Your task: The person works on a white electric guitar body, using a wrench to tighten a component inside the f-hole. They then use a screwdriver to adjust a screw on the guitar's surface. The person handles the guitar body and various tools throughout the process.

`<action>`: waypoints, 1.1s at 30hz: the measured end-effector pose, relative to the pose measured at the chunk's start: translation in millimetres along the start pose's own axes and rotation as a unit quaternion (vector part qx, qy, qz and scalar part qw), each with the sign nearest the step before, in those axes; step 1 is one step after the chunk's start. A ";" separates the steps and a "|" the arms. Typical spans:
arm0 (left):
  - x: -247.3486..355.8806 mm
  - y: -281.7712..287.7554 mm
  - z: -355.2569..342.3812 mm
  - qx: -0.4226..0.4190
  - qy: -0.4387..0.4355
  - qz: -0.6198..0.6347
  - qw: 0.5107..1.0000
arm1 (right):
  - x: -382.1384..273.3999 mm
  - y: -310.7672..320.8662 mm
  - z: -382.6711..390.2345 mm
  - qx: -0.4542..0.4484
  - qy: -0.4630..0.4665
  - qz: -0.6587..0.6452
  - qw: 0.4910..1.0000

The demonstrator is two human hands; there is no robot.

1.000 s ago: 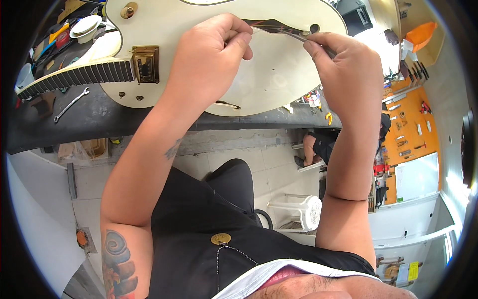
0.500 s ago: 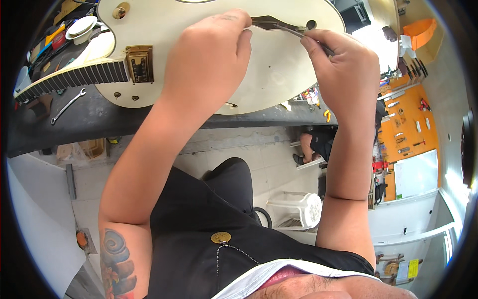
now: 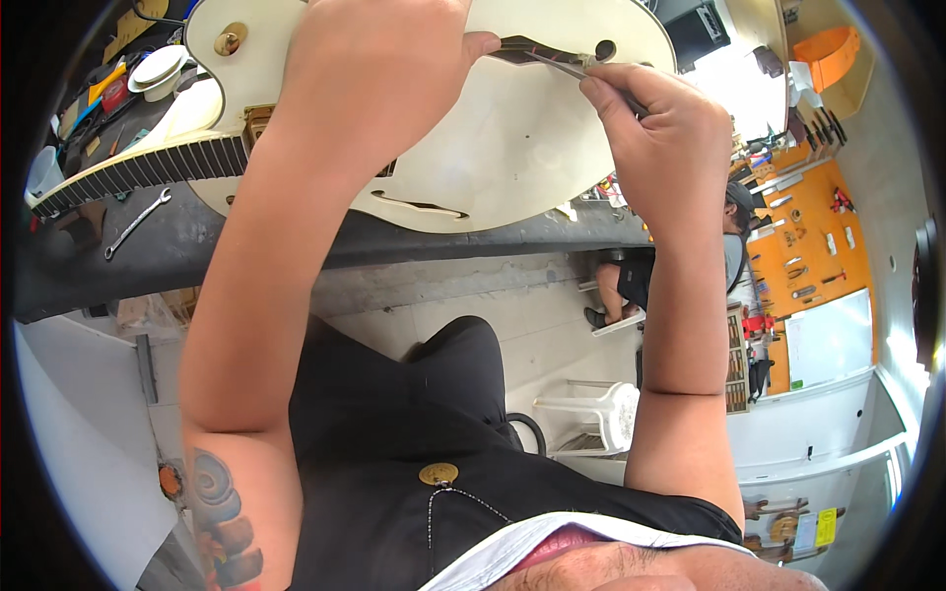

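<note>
Black workbench [image 3: 177, 241] bears a guitar [image 3: 522, 148] beneath both hands [image 3: 379, 74] [image 3: 670, 118]: right pinching a slim tool [image 3: 566, 68], left's grip unclear.

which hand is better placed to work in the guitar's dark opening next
Probably the right hand: it holds a thin metal tool with its tip at the dark opening. The left hand shows no tool.
</note>
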State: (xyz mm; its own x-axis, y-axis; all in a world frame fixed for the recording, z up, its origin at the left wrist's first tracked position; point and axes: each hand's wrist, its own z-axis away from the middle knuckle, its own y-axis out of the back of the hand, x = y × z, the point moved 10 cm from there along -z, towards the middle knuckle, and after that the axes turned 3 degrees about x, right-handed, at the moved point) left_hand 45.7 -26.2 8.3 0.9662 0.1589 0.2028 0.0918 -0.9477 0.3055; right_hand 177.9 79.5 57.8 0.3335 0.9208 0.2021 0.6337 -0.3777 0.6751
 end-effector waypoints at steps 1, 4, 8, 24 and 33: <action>0.8 -0.2 0.7 -0.002 0.001 -0.003 1.000 | 2.4 0.2 1.2 0.006 0.005 -0.006 1.000; 0.6 -1.0 1.6 -0.010 0.011 -0.011 1.000 | 8.4 -1.4 2.8 0.015 0.005 -0.024 1.000; 3.8 0.5 0.5 -0.019 0.029 -0.015 0.999 | 10.9 -3.2 3.4 0.007 -0.017 -0.023 1.000; 3.3 5.9 5.5 0.003 0.020 -0.014 1.000 | -6.6 7.9 8.9 -0.001 -0.016 0.055 0.998; 0.8 -0.2 11.6 -0.012 0.026 -0.060 0.998 | 11.6 -3.5 21.0 0.032 -0.149 -0.086 0.984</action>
State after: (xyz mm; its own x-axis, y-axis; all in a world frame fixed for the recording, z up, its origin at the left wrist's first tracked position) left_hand 49.3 -29.1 -2.4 0.9348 0.2861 0.2106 0.2003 -0.9141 0.3526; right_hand 194.2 89.4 42.9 0.4012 0.9058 -0.1360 0.7387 -0.2322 0.6327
